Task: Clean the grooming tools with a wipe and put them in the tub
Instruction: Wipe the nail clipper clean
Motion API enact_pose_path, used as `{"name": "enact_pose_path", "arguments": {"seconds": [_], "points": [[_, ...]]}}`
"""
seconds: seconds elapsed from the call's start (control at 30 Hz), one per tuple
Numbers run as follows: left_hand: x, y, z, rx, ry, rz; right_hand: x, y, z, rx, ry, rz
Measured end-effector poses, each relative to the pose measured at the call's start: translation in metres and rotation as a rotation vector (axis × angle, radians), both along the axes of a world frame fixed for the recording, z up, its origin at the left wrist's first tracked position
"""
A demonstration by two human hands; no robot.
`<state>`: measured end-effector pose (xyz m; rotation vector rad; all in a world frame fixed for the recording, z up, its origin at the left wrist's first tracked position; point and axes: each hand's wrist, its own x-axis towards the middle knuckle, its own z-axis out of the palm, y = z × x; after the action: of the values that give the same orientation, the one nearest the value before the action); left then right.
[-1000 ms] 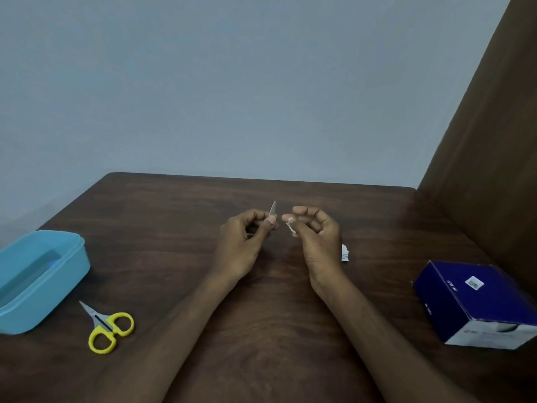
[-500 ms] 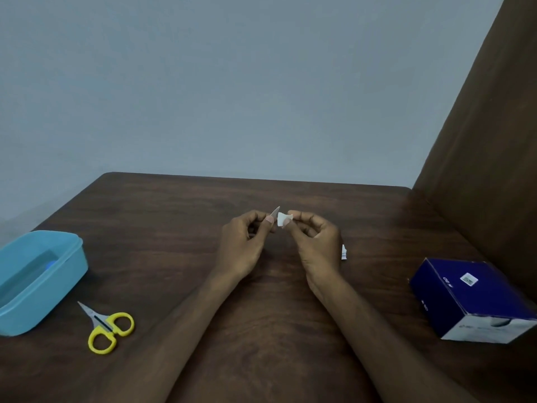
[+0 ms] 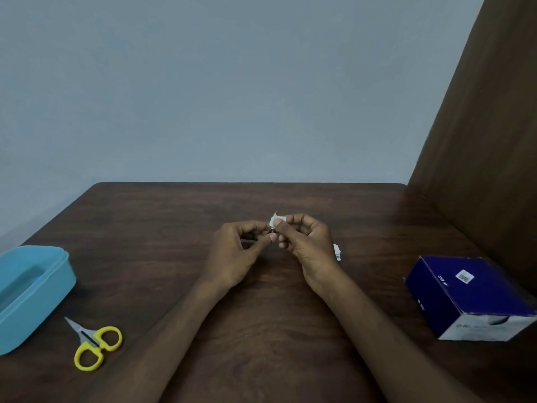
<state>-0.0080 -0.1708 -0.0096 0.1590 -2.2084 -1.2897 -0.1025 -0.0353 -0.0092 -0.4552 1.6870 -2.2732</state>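
Over the middle of the table my left hand (image 3: 235,251) pinches a small thin metal grooming tool (image 3: 272,230), most of it hidden by fingers. My right hand (image 3: 305,242) pinches a small white wipe (image 3: 274,220) folded around the tool's tip. The two hands touch at the fingertips. A blue plastic tub (image 3: 55,274) stands open at the table's left edge. Small yellow-handled scissors (image 3: 94,341) lie shut on the table just right of the tub, tips pointing to the far left.
A dark blue cardboard box (image 3: 470,298) sits at the right of the brown wooden table (image 3: 174,228). A scrap of white wrapper (image 3: 337,251) lies behind my right wrist. A brown panel (image 3: 488,141) rises along the right side.
My right hand has brought the wipe onto the tool's tip, which stood bare a second ago. The hands have closed together. Tub, scissors and box lie where they were.
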Motion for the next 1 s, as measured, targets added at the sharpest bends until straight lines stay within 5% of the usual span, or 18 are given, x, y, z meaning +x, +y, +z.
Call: {"name": "enact_pose_path", "arguments": {"seconds": [1.0], "points": [[0.002,0.004,0.004,0.045,0.035,-0.097,0.005,0.008,0.014,-0.033,-0.028,0.091]]}}
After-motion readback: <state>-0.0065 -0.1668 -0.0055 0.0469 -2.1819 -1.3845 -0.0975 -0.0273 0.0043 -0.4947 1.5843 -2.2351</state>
